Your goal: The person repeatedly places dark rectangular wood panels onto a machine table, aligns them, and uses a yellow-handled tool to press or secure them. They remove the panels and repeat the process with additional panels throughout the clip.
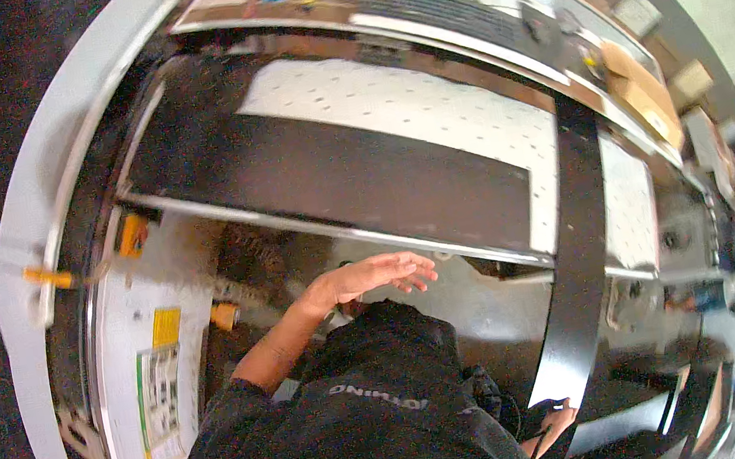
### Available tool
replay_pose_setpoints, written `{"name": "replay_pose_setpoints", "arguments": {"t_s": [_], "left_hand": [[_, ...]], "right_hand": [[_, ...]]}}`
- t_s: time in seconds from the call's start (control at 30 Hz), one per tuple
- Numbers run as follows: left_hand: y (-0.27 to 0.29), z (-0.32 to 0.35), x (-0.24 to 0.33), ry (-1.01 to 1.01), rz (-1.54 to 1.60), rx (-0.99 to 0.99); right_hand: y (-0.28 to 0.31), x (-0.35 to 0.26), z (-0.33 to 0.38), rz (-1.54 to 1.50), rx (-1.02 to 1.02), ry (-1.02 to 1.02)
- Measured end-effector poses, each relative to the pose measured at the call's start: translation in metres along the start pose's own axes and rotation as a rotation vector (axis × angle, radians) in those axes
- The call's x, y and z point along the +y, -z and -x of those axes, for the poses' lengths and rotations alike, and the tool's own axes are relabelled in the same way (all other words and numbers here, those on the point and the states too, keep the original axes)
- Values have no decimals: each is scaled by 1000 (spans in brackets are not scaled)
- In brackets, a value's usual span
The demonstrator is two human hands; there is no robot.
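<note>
White lettering is borne by the black shirt [363, 442], a green-edged label [160, 394] by the white cabinet [121, 331]. The dotted bed [366, 95] is partly covered by a dark panel [359, 173] and crossed by a long black board [579, 258]. Left hand [373, 276]: opened, empty. Right hand [557, 422]: at the board's near end; grip cannot be told.

Workshop, white machine bed [346, 91], computer keyboard [441, 14]
</note>
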State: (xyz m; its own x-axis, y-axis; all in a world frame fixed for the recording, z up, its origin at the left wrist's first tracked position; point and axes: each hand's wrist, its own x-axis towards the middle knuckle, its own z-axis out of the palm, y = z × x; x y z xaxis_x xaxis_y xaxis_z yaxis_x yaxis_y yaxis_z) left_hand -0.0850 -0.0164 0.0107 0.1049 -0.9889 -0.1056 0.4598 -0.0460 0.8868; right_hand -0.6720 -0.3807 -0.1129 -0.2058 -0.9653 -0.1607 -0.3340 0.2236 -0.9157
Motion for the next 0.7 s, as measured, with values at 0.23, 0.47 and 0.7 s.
{"name": "replay_pose_setpoints", "arguments": {"t_s": [0.23, 0.47, 0.7], "left_hand": [[-21, 48, -66, -170, 293, 270], [-75, 40, -107, -142, 397, 472], [-64, -17, -87, -200, 367, 672]], "right_hand": [[-6, -15, -135, 214, -81, -38], [-204, -169, -78, 583, -127, 736], [-424, -229, 7, 410, -824, 1032]]}}
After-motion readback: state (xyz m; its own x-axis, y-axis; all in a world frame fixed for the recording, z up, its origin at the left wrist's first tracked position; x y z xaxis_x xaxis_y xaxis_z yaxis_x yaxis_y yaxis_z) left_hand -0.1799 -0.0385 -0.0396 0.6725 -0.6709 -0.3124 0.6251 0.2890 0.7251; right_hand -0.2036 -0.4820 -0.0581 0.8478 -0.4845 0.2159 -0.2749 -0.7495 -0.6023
